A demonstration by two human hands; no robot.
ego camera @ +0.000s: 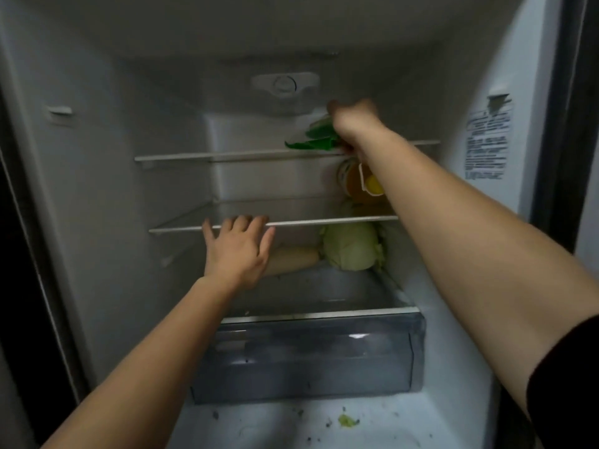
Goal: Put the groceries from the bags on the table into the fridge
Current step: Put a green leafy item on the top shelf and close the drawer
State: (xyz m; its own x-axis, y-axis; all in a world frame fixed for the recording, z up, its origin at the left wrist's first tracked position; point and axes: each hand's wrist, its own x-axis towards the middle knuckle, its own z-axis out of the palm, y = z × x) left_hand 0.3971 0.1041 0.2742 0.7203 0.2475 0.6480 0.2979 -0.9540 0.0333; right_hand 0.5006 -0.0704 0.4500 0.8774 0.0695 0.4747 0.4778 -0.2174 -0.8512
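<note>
The fridge stands open in front of me. My right hand [353, 121] reaches to the back right of the top glass shelf [207, 156] and grips a bunch of green leafy vegetable [316, 137] lying there. My left hand [240, 247] rests with spread fingers on the front edge of the middle glass shelf [324, 221] and holds nothing. An orange juice bottle [356, 179] lies on the middle shelf at the right, partly behind my right arm. Below it sit a pale green cabbage [351, 249] and a white radish [295, 260], partly hidden by my left hand.
A clear crisper drawer [308, 358] sits under the lowest shelf. Green scraps [348, 420] lie on the fridge floor. A thermostat dial [285, 84] is on the back wall, and a label [487, 145] is stuck on the right inner wall.
</note>
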